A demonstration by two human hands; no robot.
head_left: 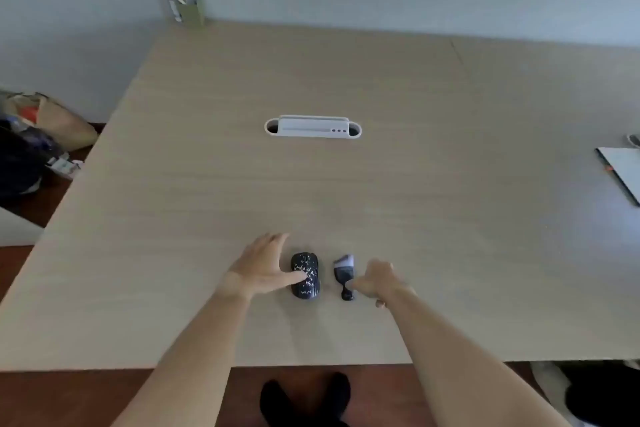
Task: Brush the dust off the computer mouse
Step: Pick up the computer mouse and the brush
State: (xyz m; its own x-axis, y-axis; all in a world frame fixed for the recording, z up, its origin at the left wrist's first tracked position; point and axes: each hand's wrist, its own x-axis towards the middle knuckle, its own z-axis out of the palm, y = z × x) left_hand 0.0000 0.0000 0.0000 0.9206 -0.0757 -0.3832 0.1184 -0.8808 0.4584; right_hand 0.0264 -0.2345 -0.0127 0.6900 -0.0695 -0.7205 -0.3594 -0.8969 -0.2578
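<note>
A black computer mouse (pixel 306 282) speckled with pale dust flecks lies on the light wooden table (pixel 311 191) near the front edge. Just right of it lies a small brush (pixel 344 272) with pale bristles pointing away and a dark handle toward me. My left hand (pixel 265 267) is open beside the mouse's left side, its thumb resting on the mouse's top. My right hand (pixel 379 282) hovers at the brush's right side, fingers curled toward the handle, touching or nearly touching it; no grip is visible.
A white cable grommet box (pixel 312 127) sits in the table's middle. A notebook (pixel 621 173) lies at the right edge. A small container (pixel 185 5) stands at the far left corner. Bags (pixel 38 135) sit on the floor at left. My feet (pixel 306 399) show below the table edge.
</note>
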